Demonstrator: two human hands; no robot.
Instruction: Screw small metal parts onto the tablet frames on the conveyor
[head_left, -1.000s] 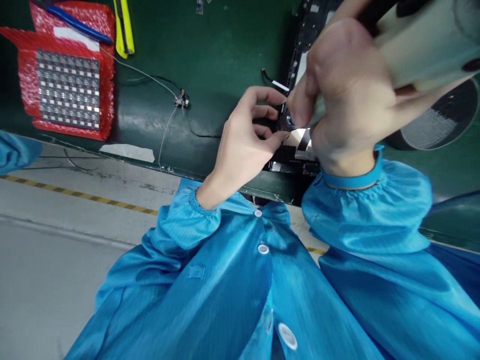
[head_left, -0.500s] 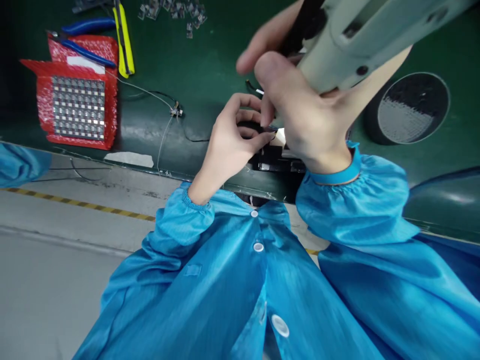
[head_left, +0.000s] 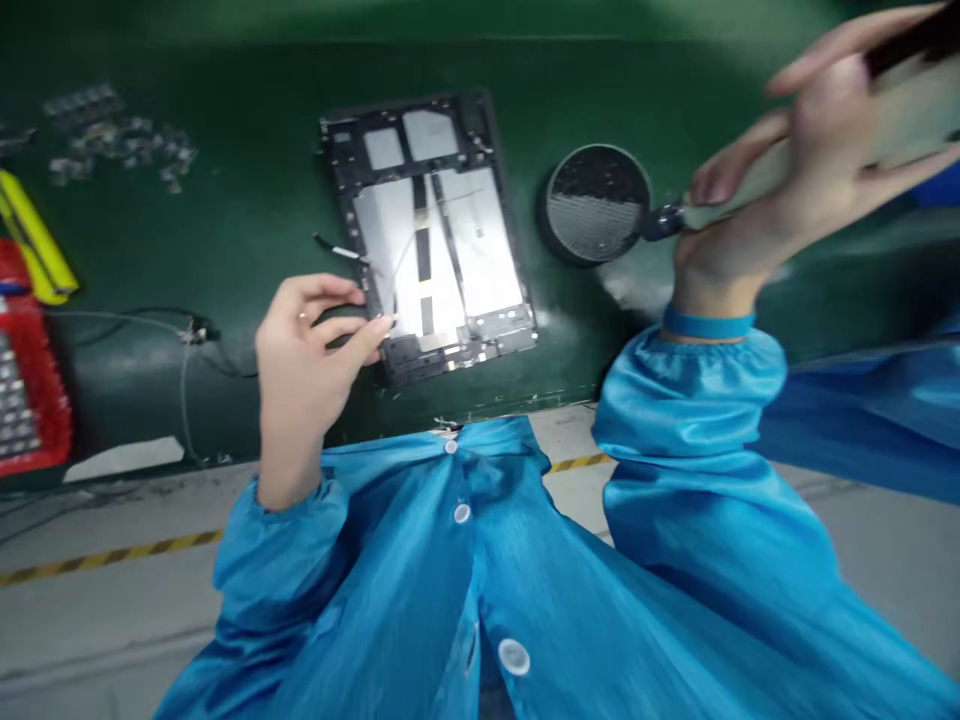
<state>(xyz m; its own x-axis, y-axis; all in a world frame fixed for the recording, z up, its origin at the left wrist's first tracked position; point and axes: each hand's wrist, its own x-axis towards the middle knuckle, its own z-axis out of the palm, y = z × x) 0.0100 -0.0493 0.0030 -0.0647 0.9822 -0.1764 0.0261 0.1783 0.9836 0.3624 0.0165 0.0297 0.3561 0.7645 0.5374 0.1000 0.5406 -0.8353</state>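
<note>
The opened tablet (head_left: pixel 484 262) lies on the worktop (head_left: pixel 255 190), its near left edge touching your half-curled left hand (head_left: pixel 307 355); whether you grip it, I cannot tell. Well to its right, your right hand (head_left: pixel 802 190) wraps round a pale tool (head_left: pixel 911 115).

Includes, at the left of the green table (head_left: pixel 247 130), a blurred scatter of small parts (head_left: pixel 124 145), a yellow cutter (head_left: pixel 34 240) beside red bubble wrap (head_left: pixel 52 400) with rows of little components (head_left: pixel 15 405) on it, and a pale strip (head_left: pixel 124 458) along the near edge, plus yellow-and-black tape (head_left: pixel 150 549) across the grey floor (head_left: pixel 112 620) below.
</note>
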